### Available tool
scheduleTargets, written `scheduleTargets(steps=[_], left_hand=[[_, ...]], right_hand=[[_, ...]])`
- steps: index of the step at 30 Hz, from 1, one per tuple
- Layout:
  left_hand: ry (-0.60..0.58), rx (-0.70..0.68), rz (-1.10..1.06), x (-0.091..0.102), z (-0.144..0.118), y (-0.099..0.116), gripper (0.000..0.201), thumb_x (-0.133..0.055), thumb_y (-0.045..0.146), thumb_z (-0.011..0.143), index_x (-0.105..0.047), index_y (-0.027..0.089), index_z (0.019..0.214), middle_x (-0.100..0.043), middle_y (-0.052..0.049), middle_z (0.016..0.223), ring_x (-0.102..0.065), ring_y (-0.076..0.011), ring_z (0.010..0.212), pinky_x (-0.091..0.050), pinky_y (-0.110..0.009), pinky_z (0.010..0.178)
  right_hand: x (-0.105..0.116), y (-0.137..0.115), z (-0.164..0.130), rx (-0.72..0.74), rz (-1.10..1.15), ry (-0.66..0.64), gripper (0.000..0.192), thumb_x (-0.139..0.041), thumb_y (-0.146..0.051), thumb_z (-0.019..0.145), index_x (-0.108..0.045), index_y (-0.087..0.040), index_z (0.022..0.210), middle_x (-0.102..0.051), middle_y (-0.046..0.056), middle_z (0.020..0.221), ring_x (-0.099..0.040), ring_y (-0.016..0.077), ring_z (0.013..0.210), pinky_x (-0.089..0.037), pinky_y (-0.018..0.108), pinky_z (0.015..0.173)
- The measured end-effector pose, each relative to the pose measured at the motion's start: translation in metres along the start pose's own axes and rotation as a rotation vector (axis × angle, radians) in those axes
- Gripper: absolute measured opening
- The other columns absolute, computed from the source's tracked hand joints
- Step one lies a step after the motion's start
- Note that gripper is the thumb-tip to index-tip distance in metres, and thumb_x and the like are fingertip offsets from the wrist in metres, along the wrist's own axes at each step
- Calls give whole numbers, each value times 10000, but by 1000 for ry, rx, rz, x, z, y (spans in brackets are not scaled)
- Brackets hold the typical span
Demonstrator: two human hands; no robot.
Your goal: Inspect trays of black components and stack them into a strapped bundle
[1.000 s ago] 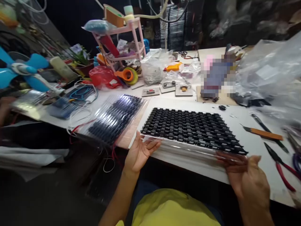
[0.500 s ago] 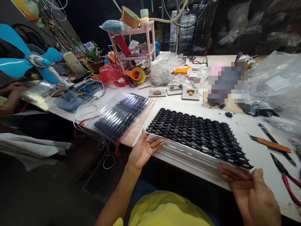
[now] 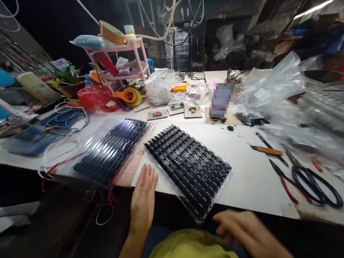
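Note:
A clear plastic tray of black components (image 3: 188, 166) lies skewed on the white table top (image 3: 249, 179), its near corner hanging past the front edge. My left hand (image 3: 143, 200) is flat with straight fingers, just left of the tray and apart from it. Blurred, my right hand (image 3: 245, 231) hovers with spread fingers below the tray's near corner and holds nothing. A second, similar tray in shiny plastic (image 3: 110, 150) rests to the left.
Red-handled pliers (image 3: 285, 179), an orange-handled knife (image 3: 266, 150) and black-handled scissors (image 3: 314, 181) lie at the right. Plastic bags (image 3: 268, 89) pile up at the back right. A pink rack (image 3: 120, 61), tape rolls (image 3: 129, 96) and cables (image 3: 64, 118) crowd the back left.
Both hands have let go of the tray. It has turned and now lies at an angle, its corner over the table edge. The view has swung to the right.

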State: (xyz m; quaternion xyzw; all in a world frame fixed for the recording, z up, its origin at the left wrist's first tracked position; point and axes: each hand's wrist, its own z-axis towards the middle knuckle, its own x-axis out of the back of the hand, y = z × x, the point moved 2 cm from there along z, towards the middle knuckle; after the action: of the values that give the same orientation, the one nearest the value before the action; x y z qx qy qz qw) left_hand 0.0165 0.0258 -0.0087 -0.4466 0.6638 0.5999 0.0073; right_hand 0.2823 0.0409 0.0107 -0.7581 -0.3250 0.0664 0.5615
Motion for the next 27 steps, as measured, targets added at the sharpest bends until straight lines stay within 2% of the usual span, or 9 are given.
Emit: scheduleTargets(steps=[1,4,7,10,14,17,20,24,27], left_hand=[[-18,22,25,0,-9,-5,417,-565,237,869,-531,287,1282,-401,-20,1458,-342,-198,1345,-328,-294,1097],[-89,119,86,-1,-30,-19,464,-591,239,853,-509,347,1297,-376,35,1472,-281,-175,1373,-287,-259,1112],[-119,151,117,1,-34,-20,488,-596,250,849,-490,368,1310,-371,41,1474,-289,-172,1370,-277,-259,1113],[-127,132,193,5,-10,0,541,-607,281,842,-441,345,1353,-474,-26,1404,-400,-194,1310,-302,-308,1100],[-188,137,554,-2,55,39,593,-712,214,745,-518,275,1301,-620,-72,1236,-537,-215,1190,-349,-311,1050],[-296,67,743,-34,107,49,516,-735,157,699,-613,173,1200,-666,-112,1143,-541,-232,1182,-321,-282,1050],[-493,2,936,-82,138,34,513,-761,174,660,-641,147,1158,-692,-123,1071,-555,-278,1158,-298,-339,1062],[-737,35,1013,-129,138,12,527,-757,169,660,-628,158,1171,-685,-113,1093,-564,-301,1138,-273,-416,1069],[-724,17,812,-126,116,23,445,-712,100,686,-649,168,1121,-637,-86,1200,-459,-267,1260,-232,-378,1097]], right_hand=[[20,-5,7,69,-25,139,422,-468,-555,856,-723,-222,907,-696,73,791,-638,210,675,-524,309,596],[66,-12,43,274,-199,549,379,-500,-501,855,-670,-229,1057,-665,79,1075,-600,250,987,-485,381,851],[78,-10,78,319,-324,555,400,-480,-491,859,-652,-213,1089,-666,93,1069,-578,269,1017,-453,448,887],[65,-11,78,266,-335,464,398,-451,-481,883,-637,-206,1101,-689,87,954,-617,255,895,-477,428,812],[23,-26,39,179,-175,63,386,-429,-450,918,-584,-240,1202,-691,25,815,-642,199,744,-498,324,697],[-19,-39,23,209,-96,-179,369,-471,-397,913,-569,-272,1246,-699,18,940,-641,187,839,-492,304,783],[-57,-44,29,291,-22,-313,428,-501,-361,902,-502,-276,1321,-628,32,1199,-589,195,1053,-450,314,928],[-71,-45,32,393,6,-363,477,-512,-361,898,-458,-260,1360,-483,41,1384,-484,206,1216,-372,344,1038],[-42,-38,15,347,103,-318,380,-497,-344,904,-549,-288,1276,-581,35,1270,-606,191,1040,-472,331,932]])
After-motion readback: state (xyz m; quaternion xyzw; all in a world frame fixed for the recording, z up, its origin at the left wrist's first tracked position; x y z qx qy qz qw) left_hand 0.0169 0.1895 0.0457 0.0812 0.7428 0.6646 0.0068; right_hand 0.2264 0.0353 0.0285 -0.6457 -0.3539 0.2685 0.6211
